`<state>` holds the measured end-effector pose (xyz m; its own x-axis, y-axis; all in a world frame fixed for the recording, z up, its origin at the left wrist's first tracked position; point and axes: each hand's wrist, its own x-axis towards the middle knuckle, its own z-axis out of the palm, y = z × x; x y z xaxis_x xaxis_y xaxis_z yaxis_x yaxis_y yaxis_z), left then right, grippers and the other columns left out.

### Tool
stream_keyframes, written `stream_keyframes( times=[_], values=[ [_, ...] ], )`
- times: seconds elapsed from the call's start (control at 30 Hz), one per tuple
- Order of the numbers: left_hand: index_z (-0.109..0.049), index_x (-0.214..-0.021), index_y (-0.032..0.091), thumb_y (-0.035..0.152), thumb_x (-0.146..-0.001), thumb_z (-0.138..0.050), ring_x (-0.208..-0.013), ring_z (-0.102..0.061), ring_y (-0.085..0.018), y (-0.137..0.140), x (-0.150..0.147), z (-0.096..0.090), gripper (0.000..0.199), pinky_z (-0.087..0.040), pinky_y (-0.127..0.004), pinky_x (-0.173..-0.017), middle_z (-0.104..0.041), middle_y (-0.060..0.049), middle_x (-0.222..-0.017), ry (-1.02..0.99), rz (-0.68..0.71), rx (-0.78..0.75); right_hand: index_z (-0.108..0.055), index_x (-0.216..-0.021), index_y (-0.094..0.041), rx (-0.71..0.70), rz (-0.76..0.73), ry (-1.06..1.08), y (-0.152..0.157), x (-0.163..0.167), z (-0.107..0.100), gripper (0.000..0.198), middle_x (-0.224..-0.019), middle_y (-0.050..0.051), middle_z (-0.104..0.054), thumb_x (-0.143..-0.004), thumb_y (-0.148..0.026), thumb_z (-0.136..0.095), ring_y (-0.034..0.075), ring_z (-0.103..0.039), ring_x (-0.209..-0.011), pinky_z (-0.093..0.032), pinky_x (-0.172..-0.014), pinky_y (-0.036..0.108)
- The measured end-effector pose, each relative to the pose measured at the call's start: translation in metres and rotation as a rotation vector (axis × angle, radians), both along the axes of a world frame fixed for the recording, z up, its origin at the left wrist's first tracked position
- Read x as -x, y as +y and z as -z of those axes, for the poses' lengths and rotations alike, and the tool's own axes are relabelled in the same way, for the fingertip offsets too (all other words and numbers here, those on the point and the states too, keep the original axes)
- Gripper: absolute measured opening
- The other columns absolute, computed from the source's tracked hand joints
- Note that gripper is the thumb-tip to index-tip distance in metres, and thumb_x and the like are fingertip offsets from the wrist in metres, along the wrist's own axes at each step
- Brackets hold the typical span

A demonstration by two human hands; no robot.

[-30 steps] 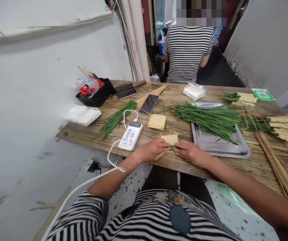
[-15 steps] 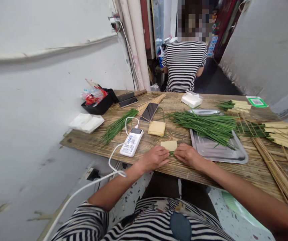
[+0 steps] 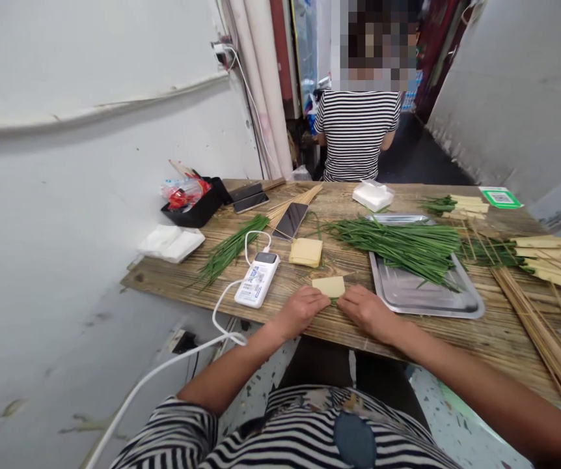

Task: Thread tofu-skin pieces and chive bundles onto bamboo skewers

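Here, both hands' fingers (image 3: 320,301) on the yellow sheet (image 3: 328,286).

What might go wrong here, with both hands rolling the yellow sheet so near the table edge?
The yellow sheet looks thin, so it may tear between the left hand and right hand. The greens between them may slip out. An elbow may snag the white cable and drag the power bank down.

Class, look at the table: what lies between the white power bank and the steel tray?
In the head view, a yellow sheet, with both hands just below, lies between the power bank and steel tray.
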<state>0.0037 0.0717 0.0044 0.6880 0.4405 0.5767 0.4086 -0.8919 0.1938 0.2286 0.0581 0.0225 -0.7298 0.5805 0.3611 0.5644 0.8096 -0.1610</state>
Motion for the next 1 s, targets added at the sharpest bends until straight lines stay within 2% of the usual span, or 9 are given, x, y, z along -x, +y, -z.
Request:
stream_keyframes(
  times=[0.1, 0.17, 0.3, 0.4, 0.53, 0.67, 0.8, 1.0],
  values=[
    [-0.064, -0.101, 0.016, 0.016, -0.094, -0.040, -0.090, -0.062, -0.015, 0.000, 0.001, -0.002, 0.026, -0.049, -0.033, -0.086, -0.069, -0.006, -0.090, -0.050, 0.021, 0.065, -0.062, -0.082, -0.014, -0.020, 0.035, 0.006, -0.007, 0.004, 0.005, 0.030, -0.075, 0.007, -0.058, -0.096, -0.023, -0.037, 0.018, -0.047, -0.074, -0.037, -0.070, 0.032],
    [-0.065, -0.100, 0.016, 0.016, -0.094, -0.040, -0.090, -0.062, -0.015, -0.001, 0.002, -0.004, 0.025, -0.049, -0.032, -0.085, -0.070, -0.006, -0.089, -0.079, 0.030, 0.118, -0.063, -0.081, -0.015, 0.033, 0.041, 0.066, -0.009, 0.006, 0.007, 0.030, -0.075, 0.007, -0.058, -0.095, -0.021, -0.038, 0.018, -0.048, -0.074, -0.039, -0.070, 0.031],
    [-0.068, -0.094, 0.017, 0.018, -0.093, -0.045, -0.087, -0.063, -0.014, -0.003, 0.002, -0.003, 0.023, -0.050, -0.032, -0.083, -0.071, -0.006, -0.089, -0.170, 0.033, 0.247, -0.066, -0.076, -0.016, 0.267, 0.085, 0.276, -0.005, 0.009, 0.003, 0.024, -0.074, 0.006, -0.060, -0.091, -0.019, -0.048, 0.017, -0.053, -0.074, -0.042, -0.071, 0.029],
    [-0.070, -0.089, 0.018, 0.023, -0.091, -0.050, -0.083, -0.064, -0.014, -0.004, 0.000, 0.000, 0.021, -0.051, -0.033, -0.081, -0.072, -0.006, -0.086, -0.243, 0.007, 0.316, -0.068, -0.072, -0.016, 0.466, 0.159, 0.349, 0.001, 0.011, -0.003, 0.017, -0.074, 0.005, -0.063, -0.084, -0.016, -0.056, 0.016, -0.056, -0.073, -0.044, -0.070, 0.027],
    [-0.071, -0.093, 0.020, 0.030, -0.089, -0.054, -0.077, -0.064, -0.015, -0.005, 0.000, 0.001, 0.020, -0.053, -0.030, -0.072, -0.072, -0.005, -0.080, -0.304, -0.111, 0.377, -0.069, -0.068, -0.017, 0.588, 0.219, 0.361, 0.007, 0.011, -0.007, 0.017, -0.073, 0.003, -0.064, -0.079, -0.014, -0.057, 0.015, -0.057, -0.070, -0.044, -0.068, 0.026],
    [-0.067, -0.104, 0.020, 0.020, -0.094, -0.042, -0.082, -0.064, -0.014, -0.006, 0.005, -0.006, 0.027, -0.052, -0.030, -0.077, -0.072, -0.005, -0.088, -0.135, -0.004, 0.249, -0.070, -0.065, -0.017, 0.631, 0.279, 0.358, 0.011, 0.012, -0.007, 0.016, -0.072, 0.003, -0.065, -0.076, -0.015, -0.059, 0.014, -0.057, -0.067, -0.043, -0.066, 0.025],
    [-0.057, -0.118, 0.015, 0.016, -0.094, -0.039, -0.087, -0.062, -0.017, -0.009, 0.007, -0.012, 0.030, -0.051, -0.033, -0.078, -0.069, -0.008, -0.096, 0.097, -0.014, 0.031, -0.071, -0.064, -0.017, 0.650, 0.283, 0.331, 0.014, 0.013, -0.008, 0.017, -0.069, 0.002, -0.064, -0.075, -0.016, -0.059, 0.014, -0.058, -0.066, -0.042, -0.064, 0.024],
    [-0.059, -0.108, 0.014, 0.022, -0.094, -0.044, -0.084, -0.059, -0.018, -0.014, 0.000, -0.008, 0.022, -0.049, -0.033, -0.074, -0.067, -0.008, -0.088, 0.182, -0.093, -0.073, -0.073, -0.063, -0.016, 0.682, 0.267, 0.301, 0.020, 0.012, -0.010, 0.017, -0.067, 0.002, -0.065, -0.071, -0.012, -0.058, 0.013, -0.058, -0.065, -0.040, -0.061, 0.023]
  ],
)
